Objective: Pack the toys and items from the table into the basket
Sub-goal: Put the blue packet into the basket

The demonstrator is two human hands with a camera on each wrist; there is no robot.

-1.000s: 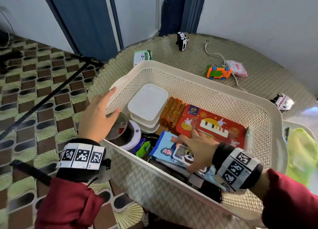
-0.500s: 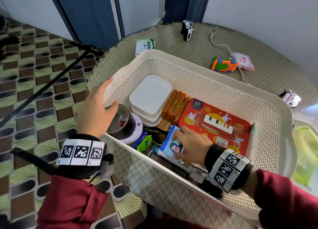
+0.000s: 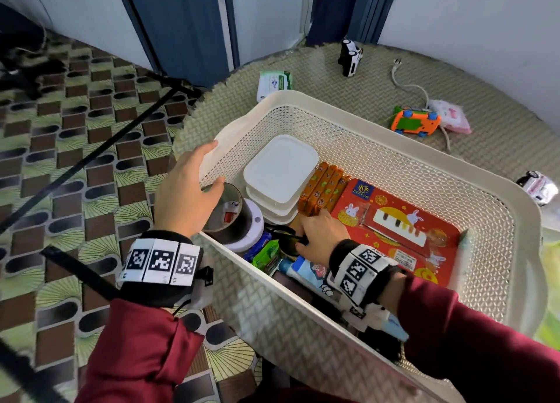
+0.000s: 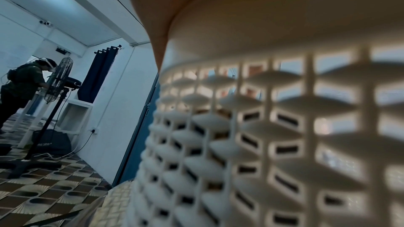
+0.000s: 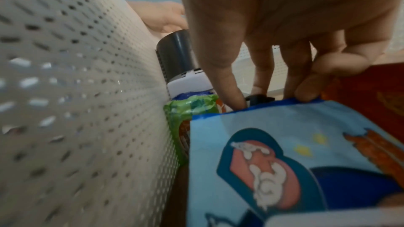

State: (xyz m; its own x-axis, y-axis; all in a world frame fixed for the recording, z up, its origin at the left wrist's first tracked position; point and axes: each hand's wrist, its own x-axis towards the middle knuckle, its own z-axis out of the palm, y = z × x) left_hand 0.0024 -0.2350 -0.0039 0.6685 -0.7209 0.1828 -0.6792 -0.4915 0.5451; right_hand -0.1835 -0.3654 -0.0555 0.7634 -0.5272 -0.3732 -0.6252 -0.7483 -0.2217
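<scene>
Right hand slid from blue picture pack toward black item, fingers curled down, grip unclear — left hand open on basket rim — toy cars unpacked on table.

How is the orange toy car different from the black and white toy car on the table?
The orange toy car is bright orange with green patches and blue wheels, while the black and white toy car has only those two colours. The orange one lies next to a pink pouch, but the black and white one stands alone, farther back near the curtain. Both are still on the woven table, outside the basket, waiting to be packed.
</scene>
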